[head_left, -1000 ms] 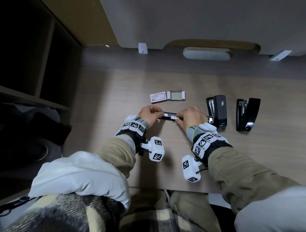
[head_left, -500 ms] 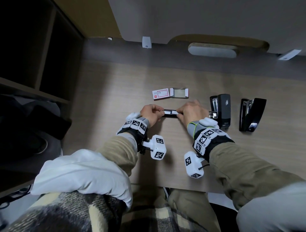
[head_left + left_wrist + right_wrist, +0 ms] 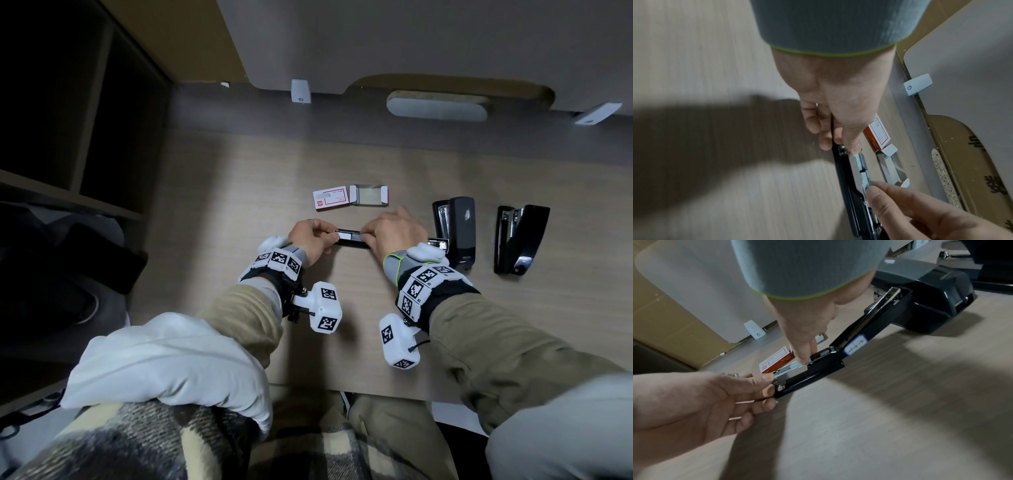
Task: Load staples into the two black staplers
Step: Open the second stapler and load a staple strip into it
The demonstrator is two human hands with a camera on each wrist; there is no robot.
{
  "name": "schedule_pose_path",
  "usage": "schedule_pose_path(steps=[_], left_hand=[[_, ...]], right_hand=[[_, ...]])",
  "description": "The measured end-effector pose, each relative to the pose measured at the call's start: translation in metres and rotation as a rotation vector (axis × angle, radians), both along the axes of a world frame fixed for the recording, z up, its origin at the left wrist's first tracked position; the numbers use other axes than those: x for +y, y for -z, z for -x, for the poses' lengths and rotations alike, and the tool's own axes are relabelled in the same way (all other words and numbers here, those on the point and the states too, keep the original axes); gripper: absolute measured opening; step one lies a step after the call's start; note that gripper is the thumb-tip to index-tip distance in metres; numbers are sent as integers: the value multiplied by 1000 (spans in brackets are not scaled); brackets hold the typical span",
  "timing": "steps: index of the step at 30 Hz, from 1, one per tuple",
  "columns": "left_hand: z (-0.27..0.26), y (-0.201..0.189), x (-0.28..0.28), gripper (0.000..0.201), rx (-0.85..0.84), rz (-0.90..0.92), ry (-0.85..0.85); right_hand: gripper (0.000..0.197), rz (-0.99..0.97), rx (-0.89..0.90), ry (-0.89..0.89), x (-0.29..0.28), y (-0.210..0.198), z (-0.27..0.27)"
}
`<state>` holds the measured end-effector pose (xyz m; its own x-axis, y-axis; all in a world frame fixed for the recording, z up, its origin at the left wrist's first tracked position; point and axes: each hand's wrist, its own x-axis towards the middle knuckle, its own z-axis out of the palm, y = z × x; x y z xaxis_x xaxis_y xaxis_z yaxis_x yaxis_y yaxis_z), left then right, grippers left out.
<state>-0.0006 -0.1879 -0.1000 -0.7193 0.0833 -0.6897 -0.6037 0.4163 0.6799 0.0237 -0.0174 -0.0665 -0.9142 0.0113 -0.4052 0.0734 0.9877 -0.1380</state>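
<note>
Head view: my left hand (image 3: 310,236) grips the open stapler (image 3: 349,238) on the surface (image 3: 219,212). My right hand (image 3: 394,233) pinches what looks like a staple strip (image 3: 791,367) in its channel.

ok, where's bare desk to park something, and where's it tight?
Free: the desk left of the staple box out to the shelf unit; the strip behind the box up to the wall panel; the near edge right of the right sleeve. Tight: the middle, where left hand and right hand hold the opened stapler, and the row of box, tray and second stapler.
</note>
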Motion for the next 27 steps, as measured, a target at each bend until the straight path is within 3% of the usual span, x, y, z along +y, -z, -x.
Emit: schedule_pose_path(steps=[7, 9, 12, 15, 20, 27], left_hand=[[1, -3, 2, 19, 55, 29, -38], [2, -5, 2, 22, 110, 75, -32], [4, -12, 6, 6, 147, 163, 28], [3, -24, 12, 10, 161, 243, 103], [2, -31, 18, 10, 129, 301, 157], [-6, -25, 24, 13, 94, 221, 106]], right_hand=[[21, 13, 15, -1, 1, 9, -1], [20, 42, 40, 57, 1, 9, -6], [21, 90, 81, 216, 1, 4, -11], [26, 121, 81, 360, 3, -4, -14], [22, 134, 35, 384, 1, -8, -15], [37, 251, 41, 457, -6, -5, -24]])
